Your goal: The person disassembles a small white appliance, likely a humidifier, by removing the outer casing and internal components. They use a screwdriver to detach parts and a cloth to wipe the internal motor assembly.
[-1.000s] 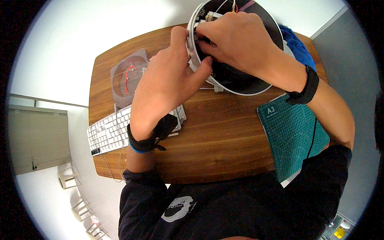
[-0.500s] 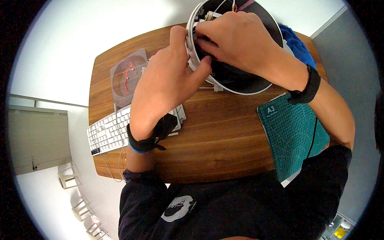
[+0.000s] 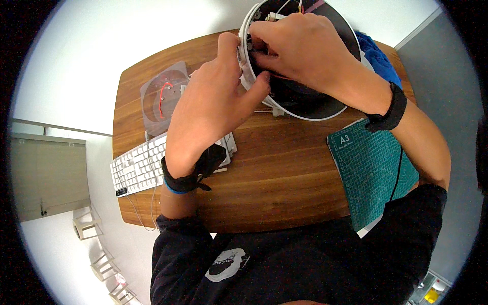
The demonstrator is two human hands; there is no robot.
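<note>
A round white housing (image 3: 317,119) with a black inside stands at the far side of the table, its open face toward me. My left hand (image 3: 206,99) is closed over its left rim, the thumb reaching inside the edge. Inside the housing, my right hand (image 3: 310,48) has its fingers bent together near the left wall, by small parts and wiring. Whatever those fingertips pinch is hidden behind the hand. Below the right hand a thin red wire (image 3: 282,77) shows against the black. Some light-coloured parts (image 3: 274,17) sit above the fingers.
On the wooden table (image 3: 284,178), a clear plastic piece (image 3: 175,76) with a red wire lies at the left, behind a white keyboard (image 3: 137,168) with a cable. A green cutting mat (image 3: 376,168) lies at the right, crossed by a black cable. Blue cloth (image 3: 377,57) is bunched behind the housing.
My right hand's fingers have shifted slightly inside the housing, and the thin red wire beneath them now shows. My left hand keeps its place on the rim.
</note>
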